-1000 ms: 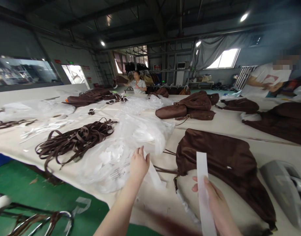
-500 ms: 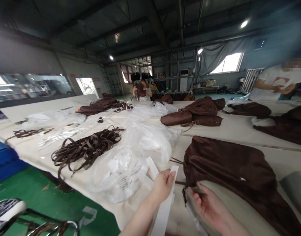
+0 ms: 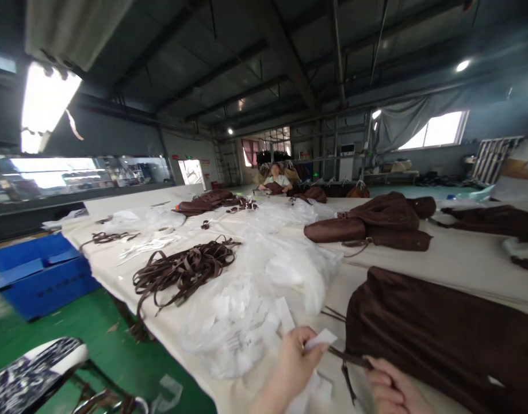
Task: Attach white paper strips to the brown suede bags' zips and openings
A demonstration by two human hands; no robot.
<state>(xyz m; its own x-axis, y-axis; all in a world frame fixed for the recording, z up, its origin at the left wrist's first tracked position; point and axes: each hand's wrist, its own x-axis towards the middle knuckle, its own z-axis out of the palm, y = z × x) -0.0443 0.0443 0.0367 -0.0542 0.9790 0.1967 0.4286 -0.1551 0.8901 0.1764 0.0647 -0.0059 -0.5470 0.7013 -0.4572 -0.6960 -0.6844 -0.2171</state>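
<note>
Near the bottom centre, my left hand pinches a white paper strip, whose short end sticks out to the right. A thin brown strap runs from beside that hand to my right hand, whose fingers are closed on it. Behind and right of my right hand lies a large dark brown bag. More white strips lie just beyond my left hand, beside a clear plastic bag with white pieces in it. Whether my left fingers also grip the strap is unclear.
A heap of brown straps lies left on the cream table. Clear plastic covers the middle, with brown bags behind. A person is at the far side. A blue box and a stool stand left.
The view has swung left. My right hand has closed on the brown strap. My left hand has turned, and its white strip now points right. The far person's brown item is lower.
</note>
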